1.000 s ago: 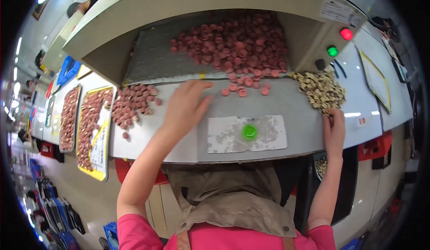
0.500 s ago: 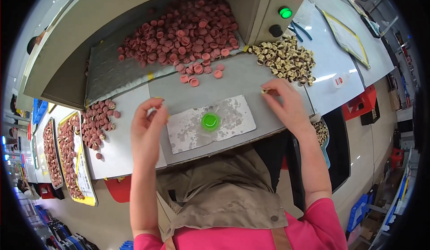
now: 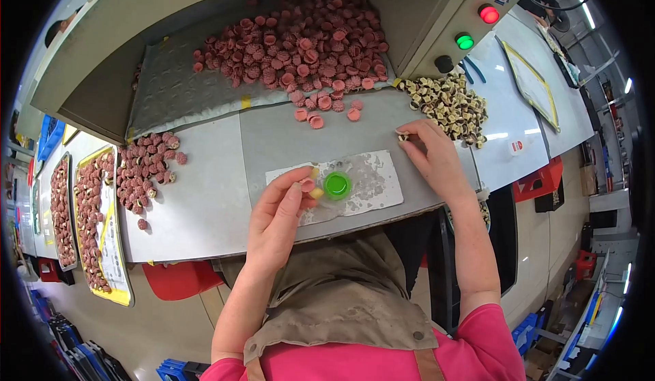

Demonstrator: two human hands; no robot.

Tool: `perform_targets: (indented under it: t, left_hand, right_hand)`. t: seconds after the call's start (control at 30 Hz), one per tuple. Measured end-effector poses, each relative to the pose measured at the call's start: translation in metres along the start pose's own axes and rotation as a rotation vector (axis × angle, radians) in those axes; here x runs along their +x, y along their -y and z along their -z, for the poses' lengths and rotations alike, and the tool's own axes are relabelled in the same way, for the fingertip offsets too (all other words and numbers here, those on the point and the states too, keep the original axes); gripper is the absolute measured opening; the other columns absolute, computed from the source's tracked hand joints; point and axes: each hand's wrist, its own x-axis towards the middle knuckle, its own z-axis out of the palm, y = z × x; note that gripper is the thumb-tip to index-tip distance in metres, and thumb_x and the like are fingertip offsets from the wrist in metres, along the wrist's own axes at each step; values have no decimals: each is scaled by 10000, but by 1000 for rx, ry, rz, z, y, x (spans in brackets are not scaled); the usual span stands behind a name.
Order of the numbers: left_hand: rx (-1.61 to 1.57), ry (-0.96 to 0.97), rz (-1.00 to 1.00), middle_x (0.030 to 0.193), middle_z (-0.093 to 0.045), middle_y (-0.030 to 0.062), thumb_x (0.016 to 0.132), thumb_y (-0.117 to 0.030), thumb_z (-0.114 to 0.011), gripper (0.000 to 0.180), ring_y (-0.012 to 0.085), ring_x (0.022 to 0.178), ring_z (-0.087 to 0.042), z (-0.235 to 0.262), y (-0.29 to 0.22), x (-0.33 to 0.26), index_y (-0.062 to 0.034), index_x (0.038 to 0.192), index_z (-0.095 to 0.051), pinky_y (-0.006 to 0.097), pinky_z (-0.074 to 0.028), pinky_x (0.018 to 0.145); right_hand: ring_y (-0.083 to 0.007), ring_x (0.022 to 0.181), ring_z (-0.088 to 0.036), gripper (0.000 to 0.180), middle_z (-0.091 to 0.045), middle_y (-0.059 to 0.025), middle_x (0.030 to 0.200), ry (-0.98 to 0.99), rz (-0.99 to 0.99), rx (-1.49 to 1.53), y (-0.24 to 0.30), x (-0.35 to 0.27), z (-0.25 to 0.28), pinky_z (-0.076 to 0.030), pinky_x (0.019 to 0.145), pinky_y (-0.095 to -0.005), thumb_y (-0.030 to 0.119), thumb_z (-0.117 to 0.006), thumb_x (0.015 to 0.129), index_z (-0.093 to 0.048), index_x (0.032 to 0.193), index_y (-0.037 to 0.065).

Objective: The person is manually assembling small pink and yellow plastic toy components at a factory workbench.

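left hand: fingers bent together, thumb and forefinger pinching 1 small pink cap just left of the green round fixture
right hand: fingertips drawn together, nipping 1 small cream-and-brown insert at the near edge of the insert pile
green round fixture: sits in the middle of a worn white mat on the grey bench, between the 2 hands
pink cap heap: spread over the sloped tray under the hood, a few strays lying on the bench below it
insert pile: loose heap to the right, below the red lamp and green lamp
assembled pieces: small cluster at left, beside yellow-rimmed trays filled with more
handling, judged: caps and inserts look light, rigid and small, easy to drop or flick away; best taken singly by the rim between thumb and forefinger, with light pressure
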Motion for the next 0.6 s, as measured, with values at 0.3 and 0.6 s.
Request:
perform_targets:
  t: [0.3,0.6]
  left_hand:
    - [-82,63,13,1069,-574,13,973,-158,-483,277,103,969,-536,12,2,0,-26,1215,-509,267,-442,858]
    - [-207,45,69,1064,-576,10,969,-171,-496,290,101,965,-538,15,-2,1,-29,1222,-502,253,-445,856]
  right_hand:
    - [-245,803,-594,260,-567,-114,892,66,-62,-215,2,18,-6,-480,701,-313,144,-690,805,-578,998,11]
    - [-259,766,-578,209,-585,-117,898,51,-36,-55,12,15,-4,-464,693,-332,118,-663,816,-604,986,11]
